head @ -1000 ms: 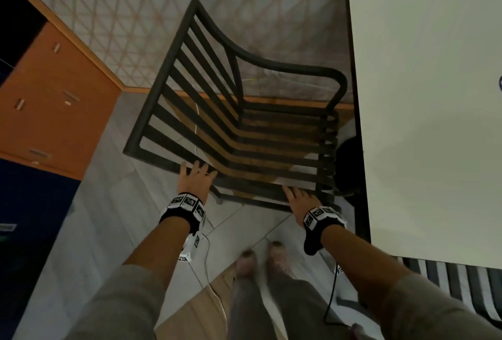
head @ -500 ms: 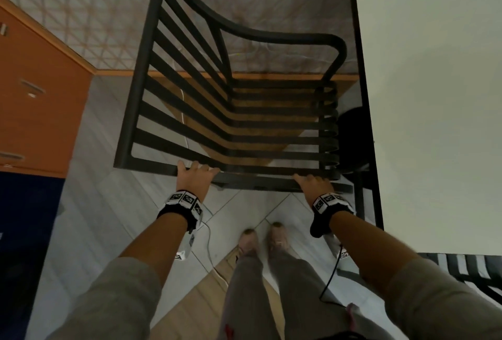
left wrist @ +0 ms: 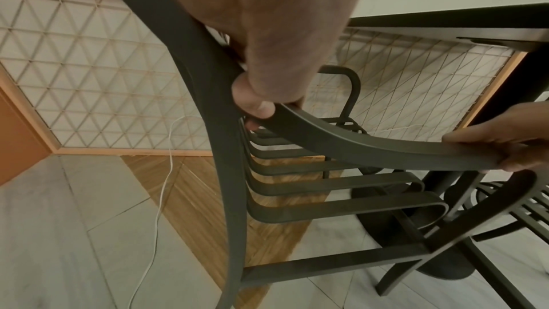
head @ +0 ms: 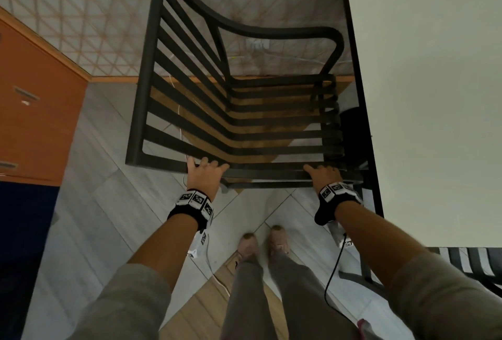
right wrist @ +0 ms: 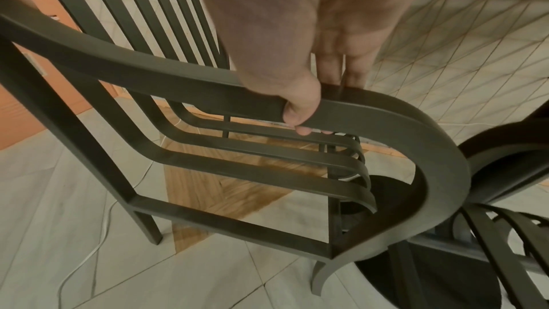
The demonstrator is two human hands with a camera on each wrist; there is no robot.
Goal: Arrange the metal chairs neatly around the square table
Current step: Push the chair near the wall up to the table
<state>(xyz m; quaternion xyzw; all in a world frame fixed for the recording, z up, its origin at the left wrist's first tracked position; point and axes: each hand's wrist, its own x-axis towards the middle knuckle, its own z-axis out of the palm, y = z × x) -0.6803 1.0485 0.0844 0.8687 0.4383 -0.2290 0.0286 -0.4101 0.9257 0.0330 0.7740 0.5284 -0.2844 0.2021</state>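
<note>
Head view: left hand [head: 205, 176] and right hand [head: 324, 176] both clamp the metal chair [head: 231, 111]'s armrest; swinging it probably knocks the square table [head: 434, 95].

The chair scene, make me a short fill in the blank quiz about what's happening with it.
1. Both hands, left hand and right hand, grip the top rail of the dark metal ____.
2. The white square table stands to the person's ____.
3. A thin white ____ lies on the floor beside the chair.

Missing words: chair; right; cable
</note>
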